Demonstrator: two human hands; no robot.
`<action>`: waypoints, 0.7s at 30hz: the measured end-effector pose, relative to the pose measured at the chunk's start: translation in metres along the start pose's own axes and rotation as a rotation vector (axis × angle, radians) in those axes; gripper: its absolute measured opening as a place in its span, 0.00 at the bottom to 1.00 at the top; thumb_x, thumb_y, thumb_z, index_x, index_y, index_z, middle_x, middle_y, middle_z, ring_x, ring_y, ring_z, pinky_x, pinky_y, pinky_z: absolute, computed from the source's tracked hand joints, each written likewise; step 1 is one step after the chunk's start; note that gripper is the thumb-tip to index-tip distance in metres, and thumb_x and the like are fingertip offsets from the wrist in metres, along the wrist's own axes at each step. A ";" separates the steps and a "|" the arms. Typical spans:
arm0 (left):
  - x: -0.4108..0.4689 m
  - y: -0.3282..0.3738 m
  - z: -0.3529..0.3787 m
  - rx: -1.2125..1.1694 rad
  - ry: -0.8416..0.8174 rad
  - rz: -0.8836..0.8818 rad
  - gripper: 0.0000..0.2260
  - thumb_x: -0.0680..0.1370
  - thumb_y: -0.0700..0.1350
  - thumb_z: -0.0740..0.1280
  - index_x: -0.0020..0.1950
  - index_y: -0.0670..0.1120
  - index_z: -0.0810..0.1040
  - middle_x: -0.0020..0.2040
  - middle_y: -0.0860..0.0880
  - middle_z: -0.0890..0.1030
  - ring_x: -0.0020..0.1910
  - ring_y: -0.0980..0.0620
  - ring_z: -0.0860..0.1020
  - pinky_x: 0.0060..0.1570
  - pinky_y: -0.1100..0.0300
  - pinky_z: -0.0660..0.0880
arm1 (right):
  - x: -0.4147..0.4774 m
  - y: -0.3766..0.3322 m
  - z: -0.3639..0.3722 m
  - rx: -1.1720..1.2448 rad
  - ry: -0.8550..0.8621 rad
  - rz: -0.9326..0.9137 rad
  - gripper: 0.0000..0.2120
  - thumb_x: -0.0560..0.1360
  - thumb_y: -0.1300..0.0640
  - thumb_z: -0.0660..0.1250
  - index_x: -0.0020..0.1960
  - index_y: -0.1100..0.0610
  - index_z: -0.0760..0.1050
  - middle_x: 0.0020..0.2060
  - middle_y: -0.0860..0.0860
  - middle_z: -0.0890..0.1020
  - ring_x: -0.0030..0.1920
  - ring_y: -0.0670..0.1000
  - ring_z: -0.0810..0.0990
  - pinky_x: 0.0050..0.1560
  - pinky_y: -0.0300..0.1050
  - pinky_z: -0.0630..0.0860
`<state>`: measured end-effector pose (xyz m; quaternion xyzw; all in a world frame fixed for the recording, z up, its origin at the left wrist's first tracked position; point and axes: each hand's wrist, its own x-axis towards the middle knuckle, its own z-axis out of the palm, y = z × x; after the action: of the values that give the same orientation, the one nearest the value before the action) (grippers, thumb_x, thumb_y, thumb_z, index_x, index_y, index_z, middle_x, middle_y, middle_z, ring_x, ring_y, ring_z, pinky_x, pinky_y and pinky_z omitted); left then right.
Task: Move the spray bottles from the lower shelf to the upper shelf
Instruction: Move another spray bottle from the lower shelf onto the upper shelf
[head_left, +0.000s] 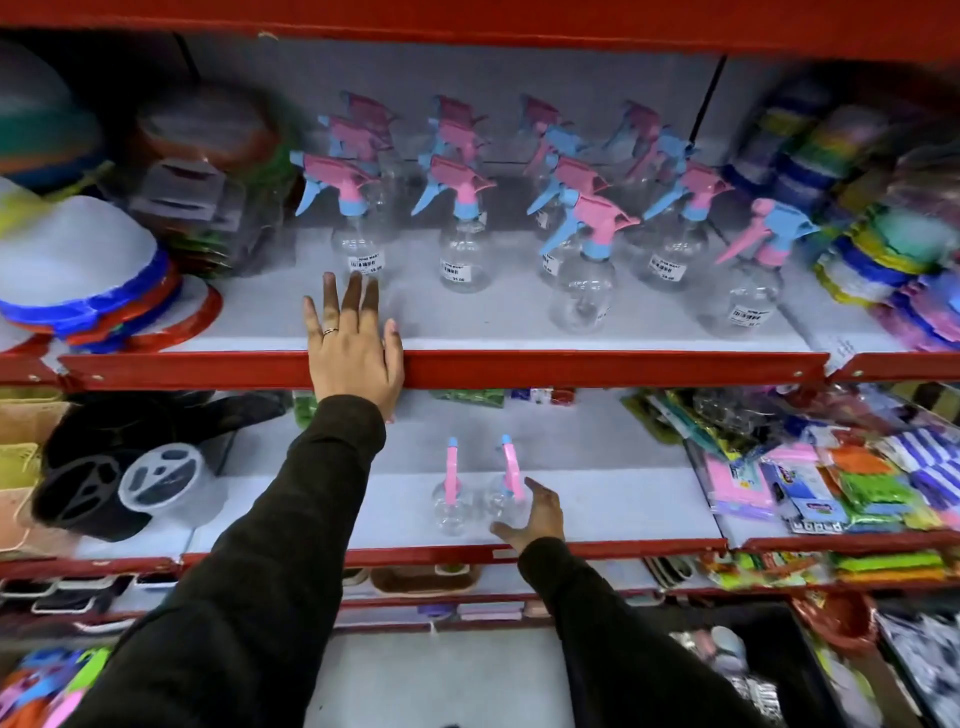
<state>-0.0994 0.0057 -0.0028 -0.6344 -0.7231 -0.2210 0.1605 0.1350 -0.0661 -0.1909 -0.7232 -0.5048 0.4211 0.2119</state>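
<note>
While most of the spray bottles (467, 223) already stand in rows on the upper shelf (519, 325), two are left on the lower shelf (597, 499): one bottle (451, 499) alone and a second bottle (504, 493) just beside it, both upright with pink triggers toward the camera. The head view shows the right hand (535, 514) spread open around the second bottle, thumb low in front and fingers beside the trigger, not yet closed on it. The left hand (353, 343) lies flat and empty across the red shelf lip (623, 366), fingers extended, just in front of a labelled bottle (361, 249).

These bottles look clear, empty and thin-walled, so probably very light, smooth and easy to tip; the narrow neck under the trigger seems the surest place to grip, the round belly being slicker.

Both shelves are pale, flat boards edged in red. Free room on the upper board lies along its front, between the standing bottles and the lip. Stacked plastic lids (88, 291) crowd the left and packaged goods (841, 488) the right.
</note>
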 end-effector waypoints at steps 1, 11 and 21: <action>0.000 0.000 0.000 0.003 0.002 -0.001 0.27 0.83 0.53 0.46 0.80 0.43 0.58 0.81 0.44 0.58 0.81 0.43 0.47 0.79 0.42 0.42 | 0.003 -0.001 0.003 0.018 0.005 0.005 0.42 0.63 0.57 0.81 0.72 0.57 0.66 0.69 0.55 0.70 0.69 0.58 0.71 0.71 0.46 0.67; 0.002 0.000 -0.001 0.004 -0.006 -0.017 0.28 0.82 0.54 0.46 0.79 0.42 0.59 0.81 0.42 0.58 0.81 0.41 0.46 0.78 0.41 0.40 | 0.006 -0.006 0.006 0.144 0.102 -0.019 0.30 0.63 0.60 0.80 0.61 0.53 0.72 0.57 0.52 0.76 0.57 0.57 0.79 0.64 0.50 0.77; -0.001 0.001 -0.010 -0.066 -0.045 -0.018 0.28 0.81 0.54 0.46 0.79 0.42 0.60 0.80 0.40 0.58 0.81 0.40 0.49 0.79 0.43 0.43 | -0.044 -0.017 -0.030 0.143 0.244 -0.283 0.32 0.58 0.54 0.82 0.59 0.51 0.73 0.55 0.48 0.77 0.52 0.51 0.77 0.52 0.42 0.77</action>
<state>-0.0985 -0.0004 0.0052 -0.6378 -0.7245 -0.2317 0.1211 0.1443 -0.0958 -0.1439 -0.6737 -0.5409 0.3310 0.3795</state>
